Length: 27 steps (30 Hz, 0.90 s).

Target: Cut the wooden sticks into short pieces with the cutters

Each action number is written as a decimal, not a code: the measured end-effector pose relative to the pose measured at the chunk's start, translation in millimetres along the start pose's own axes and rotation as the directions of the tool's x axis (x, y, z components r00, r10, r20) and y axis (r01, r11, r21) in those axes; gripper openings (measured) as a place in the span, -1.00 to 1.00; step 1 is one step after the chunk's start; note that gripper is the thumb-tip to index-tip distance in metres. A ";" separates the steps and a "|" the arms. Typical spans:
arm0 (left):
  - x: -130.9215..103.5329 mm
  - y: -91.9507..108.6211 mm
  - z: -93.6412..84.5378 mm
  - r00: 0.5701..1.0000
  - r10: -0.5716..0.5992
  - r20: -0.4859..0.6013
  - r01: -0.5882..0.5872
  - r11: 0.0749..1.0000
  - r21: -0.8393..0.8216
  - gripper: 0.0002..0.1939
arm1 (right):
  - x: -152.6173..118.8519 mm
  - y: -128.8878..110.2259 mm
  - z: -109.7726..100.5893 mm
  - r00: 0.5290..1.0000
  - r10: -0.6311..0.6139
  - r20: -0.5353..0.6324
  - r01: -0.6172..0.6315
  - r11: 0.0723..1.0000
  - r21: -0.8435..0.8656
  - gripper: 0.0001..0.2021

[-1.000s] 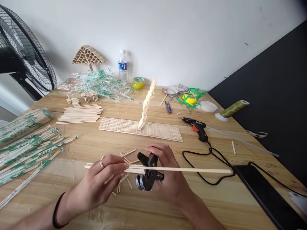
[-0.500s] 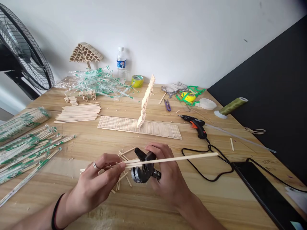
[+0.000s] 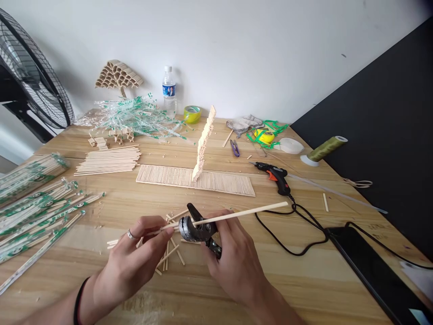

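My left hand (image 3: 135,264) pinches a long wooden stick (image 3: 243,212) near its left end; the stick slants up to the right. My right hand (image 3: 233,257) grips black cutting pliers (image 3: 198,229), whose jaws sit around the stick close to my left fingertips. Several short cut stick pieces (image 3: 169,253) lie on the wooden table (image 3: 216,289) under my hands. Farther back lies a flat mat of glued sticks (image 3: 194,178) with an upright stick panel (image 3: 204,142) standing on it.
A black and orange glue gun (image 3: 275,177) with its cable lies to the right, a black phone (image 3: 368,266) beyond it. Loose sticks (image 3: 108,160) and wrapped chopsticks (image 3: 37,212) fill the left. A fan (image 3: 30,76), water bottle (image 3: 168,91), tape roll (image 3: 192,114) and thread spool (image 3: 326,148) stand at the back.
The stick has slid left through the pliers and tilted up at its right end. My right hand has turned the pliers so that the jaws face up around the stick.
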State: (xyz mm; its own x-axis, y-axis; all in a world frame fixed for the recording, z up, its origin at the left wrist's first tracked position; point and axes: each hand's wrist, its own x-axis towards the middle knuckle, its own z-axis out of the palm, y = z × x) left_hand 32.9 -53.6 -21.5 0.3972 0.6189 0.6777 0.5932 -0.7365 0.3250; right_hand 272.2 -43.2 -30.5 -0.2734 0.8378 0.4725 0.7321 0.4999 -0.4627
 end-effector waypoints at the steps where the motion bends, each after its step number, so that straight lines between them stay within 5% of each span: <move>1: 2.9 0.8 0.2 1.000 -0.012 0.010 0.012 0.999 -0.031 -0.56 | 0.2 0.4 0.1 1.000 -0.001 0.000 0.001 1.000 -0.008 -0.64; 13: 13.4 3.3 -2.2 0.979 -0.198 0.051 0.204 0.960 -0.190 -0.70 | 4.5 8.8 2.6 0.999 -0.026 -0.028 0.026 1.000 -0.004 -0.67; 27: 14.6 11.8 -7.7 0.981 -0.150 0.126 0.166 0.977 -0.135 -0.80 | 4.8 8.4 6.0 0.991 -0.104 -0.081 0.116 0.980 0.162 -0.49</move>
State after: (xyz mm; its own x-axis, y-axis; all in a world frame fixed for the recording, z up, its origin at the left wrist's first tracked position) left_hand 40.3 -55.4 -2.7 0.3889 0.7516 0.5328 0.5508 -0.6533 0.5195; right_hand 273.3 -33.7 -36.6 -0.2963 0.7609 0.5773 0.5849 0.6224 -0.5201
